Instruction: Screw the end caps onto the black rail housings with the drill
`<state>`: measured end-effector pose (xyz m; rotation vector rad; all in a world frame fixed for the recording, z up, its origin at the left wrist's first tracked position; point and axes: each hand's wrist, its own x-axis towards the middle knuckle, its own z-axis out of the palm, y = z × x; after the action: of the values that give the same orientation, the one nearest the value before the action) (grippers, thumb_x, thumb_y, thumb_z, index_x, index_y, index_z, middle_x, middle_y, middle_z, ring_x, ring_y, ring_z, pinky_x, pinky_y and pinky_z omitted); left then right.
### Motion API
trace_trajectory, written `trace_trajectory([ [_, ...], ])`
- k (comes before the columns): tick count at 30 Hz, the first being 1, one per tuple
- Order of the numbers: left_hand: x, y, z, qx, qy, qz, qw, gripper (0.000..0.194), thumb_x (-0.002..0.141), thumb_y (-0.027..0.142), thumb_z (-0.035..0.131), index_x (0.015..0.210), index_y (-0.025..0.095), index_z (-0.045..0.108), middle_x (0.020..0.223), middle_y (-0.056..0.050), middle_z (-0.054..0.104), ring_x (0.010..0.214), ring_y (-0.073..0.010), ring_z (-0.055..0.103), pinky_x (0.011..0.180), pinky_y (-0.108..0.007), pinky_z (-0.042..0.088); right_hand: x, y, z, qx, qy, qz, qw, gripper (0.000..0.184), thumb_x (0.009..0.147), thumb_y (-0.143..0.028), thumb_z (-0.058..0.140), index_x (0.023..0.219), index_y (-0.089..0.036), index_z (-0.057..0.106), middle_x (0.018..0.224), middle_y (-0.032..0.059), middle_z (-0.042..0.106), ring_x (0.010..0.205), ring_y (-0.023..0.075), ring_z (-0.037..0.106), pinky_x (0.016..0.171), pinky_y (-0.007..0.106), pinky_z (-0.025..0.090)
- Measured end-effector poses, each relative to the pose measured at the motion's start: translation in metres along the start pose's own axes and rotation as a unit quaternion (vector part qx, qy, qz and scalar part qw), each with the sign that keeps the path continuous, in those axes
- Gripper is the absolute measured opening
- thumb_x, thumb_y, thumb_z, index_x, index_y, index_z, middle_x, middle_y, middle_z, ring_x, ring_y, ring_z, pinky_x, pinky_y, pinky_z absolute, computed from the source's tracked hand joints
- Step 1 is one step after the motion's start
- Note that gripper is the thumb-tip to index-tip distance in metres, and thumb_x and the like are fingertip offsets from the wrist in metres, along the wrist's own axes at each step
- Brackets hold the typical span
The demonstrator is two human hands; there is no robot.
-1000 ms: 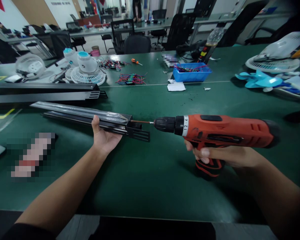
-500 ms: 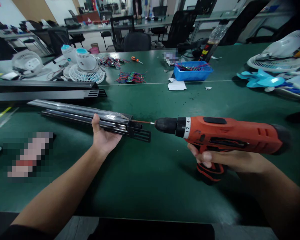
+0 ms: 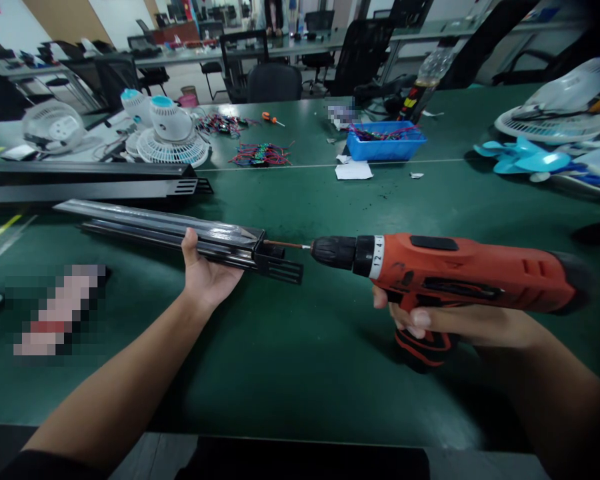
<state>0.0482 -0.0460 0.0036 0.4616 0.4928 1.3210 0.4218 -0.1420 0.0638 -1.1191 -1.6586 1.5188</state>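
Note:
My left hand [image 3: 205, 273] grips a long black and silver metal bar assembly [image 3: 145, 223] from below, near its right end, holding it just above the green table [image 3: 300, 360]. A black vented end bracket [image 3: 277, 265] closes that end. My right hand [image 3: 445, 323] holds an orange cordless drill [image 3: 460, 270] by its handle, level and pointing left. The drill's thin bit [image 3: 287, 245] touches the end bracket.
Two more long black bars [image 3: 85, 181] lie behind on the left. Small white fans [image 3: 167, 137], wire bundles [image 3: 260, 155], a blue bin [image 3: 385, 143], a plastic bottle [image 3: 425, 83] and blue fan blades [image 3: 523, 160] stand farther back. A blurred object [image 3: 60, 310] lies at the left.
The drill and my right hand have shifted slightly right and down in view. The bit stays against the bracket and my left hand keeps its grip on the bar.

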Motion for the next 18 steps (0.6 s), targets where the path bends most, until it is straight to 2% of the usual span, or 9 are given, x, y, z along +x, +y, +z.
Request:
trace_trajectory([
  [3,0.0,0.0,0.0,-0.007,0.002,0.0,1.0,0.05,0.089,0.07,0.078,0.107,0.023,0.077,0.108,-0.007,0.086,0.109,-0.0302,0.081,0.102,-0.043,0.065,-0.002,0.0,0.001,-0.006,0.003,0.006,1.0,0.041,0.09,-0.055,0.084,0.119,-0.026,0.082,0.065,-0.0014,0.064,0.053,0.0158,0.059,0.046,0.027,0.052],
  [6,-0.001,0.0,-0.001,-0.013,0.0,-0.005,1.0,0.05,0.089,0.069,0.078,0.11,0.024,0.077,0.108,-0.006,0.086,0.111,-0.0304,0.081,0.104,-0.044,0.064,-0.003,-0.003,0.003,-0.038,0.032,0.013,0.999,0.045,0.087,-0.056,0.085,0.12,-0.025,0.082,0.064,0.0004,0.068,0.055,0.0196,0.066,0.047,0.029,0.057],
  [8,0.0,0.001,-0.002,-0.013,-0.004,-0.009,1.0,0.051,0.089,0.07,0.078,0.113,0.024,0.077,0.11,-0.006,0.086,0.113,-0.0305,0.081,0.105,-0.044,0.063,-0.004,-0.006,0.006,-0.054,0.053,0.02,0.997,0.039,0.087,-0.056,0.084,0.11,-0.024,0.082,0.064,0.0027,0.071,0.056,0.0212,0.069,0.047,0.031,0.06],
  [10,0.0,0.001,-0.004,-0.013,-0.007,-0.011,1.0,0.053,0.089,0.07,0.078,0.115,0.024,0.077,0.112,-0.007,0.085,0.113,-0.0303,0.081,0.106,-0.045,0.063,-0.005,-0.008,0.009,-0.066,0.066,0.021,0.995,0.033,0.087,-0.056,0.085,0.09,-0.023,0.081,0.064,0.0049,0.073,0.052,0.0207,0.069,0.045,0.03,0.061],
  [12,0.0,0.001,-0.004,-0.015,-0.009,-0.012,1.0,0.052,0.09,0.069,0.078,0.116,0.024,0.077,0.112,-0.007,0.085,0.113,-0.0301,0.081,0.106,-0.045,0.063,-0.006,-0.009,0.011,-0.08,0.074,0.019,0.994,0.036,0.086,-0.056,0.085,0.073,-0.024,0.077,0.064,0.0063,0.073,0.049,0.0195,0.067,0.042,0.03,0.06],
  [14,0.0,0.001,-0.004,-0.017,-0.01,-0.011,1.0,0.051,0.09,0.068,0.078,0.115,0.024,0.077,0.111,-0.007,0.085,0.113,-0.0302,0.08,0.107,-0.045,0.063,-0.006,-0.01,0.012,-0.091,0.076,0.024,0.993,0.039,0.086,-0.057,0.084,0.067,-0.024,0.075,0.062,0.0068,0.073,0.048,0.0186,0.066,0.041,0.029,0.06],
  [18,0.0,0.001,-0.001,-0.005,-0.006,-0.009,1.0,0.053,0.089,0.071,0.077,0.109,0.022,0.077,0.11,-0.008,0.085,0.111,-0.03,0.081,0.103,-0.043,0.065,-0.006,-0.013,0.015,-0.081,0.069,0.041,0.993,0.034,0.086,-0.058,0.083,0.082,-0.025,0.082,0.064,0.0054,0.072,0.051,0.019,0.066,0.044,0.029,0.061],
])
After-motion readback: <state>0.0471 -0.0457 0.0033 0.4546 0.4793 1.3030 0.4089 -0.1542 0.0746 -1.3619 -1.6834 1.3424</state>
